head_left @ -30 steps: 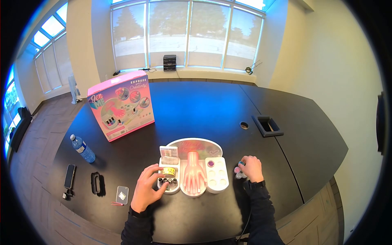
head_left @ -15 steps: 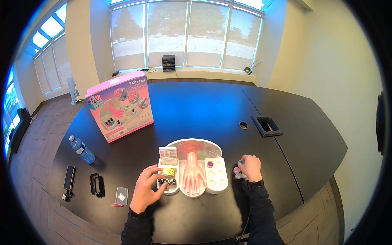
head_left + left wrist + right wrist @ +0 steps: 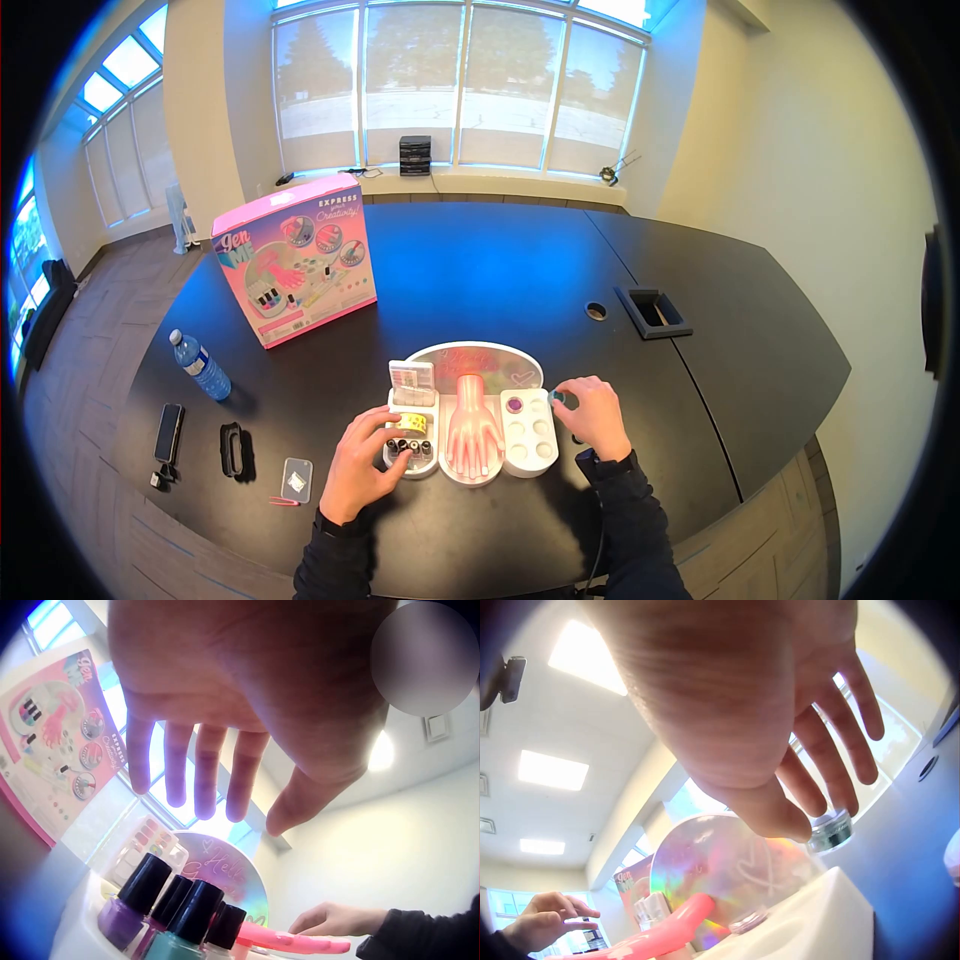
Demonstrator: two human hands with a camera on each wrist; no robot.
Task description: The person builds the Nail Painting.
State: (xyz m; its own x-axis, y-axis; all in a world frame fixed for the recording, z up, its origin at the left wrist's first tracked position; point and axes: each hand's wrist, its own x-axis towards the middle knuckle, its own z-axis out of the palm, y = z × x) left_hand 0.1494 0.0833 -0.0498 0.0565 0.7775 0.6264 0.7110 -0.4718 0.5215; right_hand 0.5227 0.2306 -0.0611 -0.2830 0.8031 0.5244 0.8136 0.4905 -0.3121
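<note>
My right hand (image 3: pixel 597 420) pinches a small clear jar with green-teal contents (image 3: pixel 831 832) between thumb and fingertips, close above the back right corner of the white tray (image 3: pixel 545 462) with round wells. One well holds a purple jar (image 3: pixel 515 404). Spread and relaxed, my left hand (image 3: pixel 360 465) hovers at the stand's left side, holding nothing. Below it are several black-capped nail polish bottles (image 3: pixel 196 919), purple and teal among them, and a yellow patterned roll (image 3: pixel 411 422). A pink model hand (image 3: pixel 472 425) lies in the middle, before an iridescent rounded panel (image 3: pixel 225 862).
Another small jar (image 3: pixel 953 859) sits on the table right of the tray. A pink toy box (image 3: pixel 295 265), a water bottle (image 3: pixel 201 366), a phone (image 3: pixel 170 433), a black band (image 3: pixel 233 450), a clear case (image 3: pixel 297 480) and pink tweezers (image 3: pixel 289 501) lie leftward.
My right hand has lifted the teal jar from the group of jars on the table and carried it left to the tray's edge. The left hand has stayed in place.
</note>
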